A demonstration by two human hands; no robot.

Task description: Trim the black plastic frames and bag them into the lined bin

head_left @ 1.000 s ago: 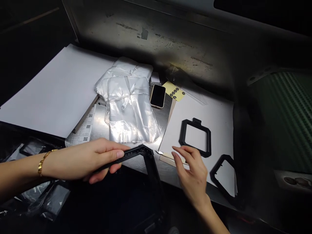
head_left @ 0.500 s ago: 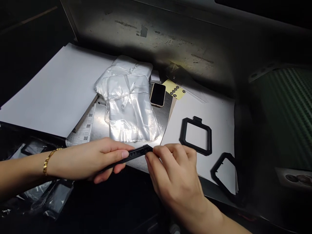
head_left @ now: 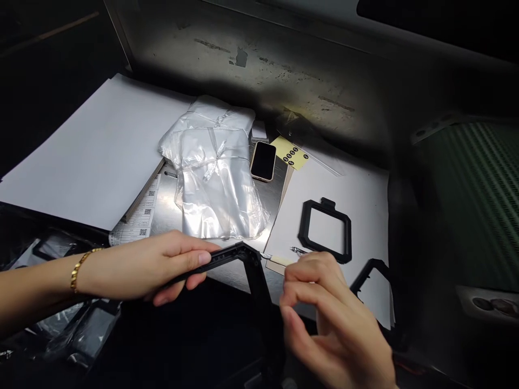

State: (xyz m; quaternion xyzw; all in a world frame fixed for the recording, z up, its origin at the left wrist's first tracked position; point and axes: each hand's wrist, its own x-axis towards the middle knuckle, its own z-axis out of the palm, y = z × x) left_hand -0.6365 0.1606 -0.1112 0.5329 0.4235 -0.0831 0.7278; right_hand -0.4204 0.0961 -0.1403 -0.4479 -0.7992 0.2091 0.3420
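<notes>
My left hand (head_left: 174, 267) grips one side of a black plastic frame (head_left: 259, 286), thumb on top and fingers underneath. The frame is tilted, with one angled corner up and another side running down in front of the table edge. My right hand (head_left: 328, 319) is just right of that corner, apart from the frame. Its thumb and index finger are curled together in a pinch; anything between them is too small or hidden. Behind its fingers lie a pale-handled craft knife (head_left: 278, 260) and a thin metal tool tip (head_left: 299, 250), both partly covered.
Another black frame (head_left: 326, 229) lies on white sheets (head_left: 357, 189), with a further frame (head_left: 377, 265) at the right edge. Beyond are tied clear plastic bags (head_left: 214, 183), a phone (head_left: 263, 161) and a yellow sticker sheet (head_left: 290, 151). A large paper stack (head_left: 93, 146) is left.
My right hand has come off the frame's corner and moved right and slightly down. The corner, the frame's lower side and the craft knife now show. My left hand keeps its grip.
</notes>
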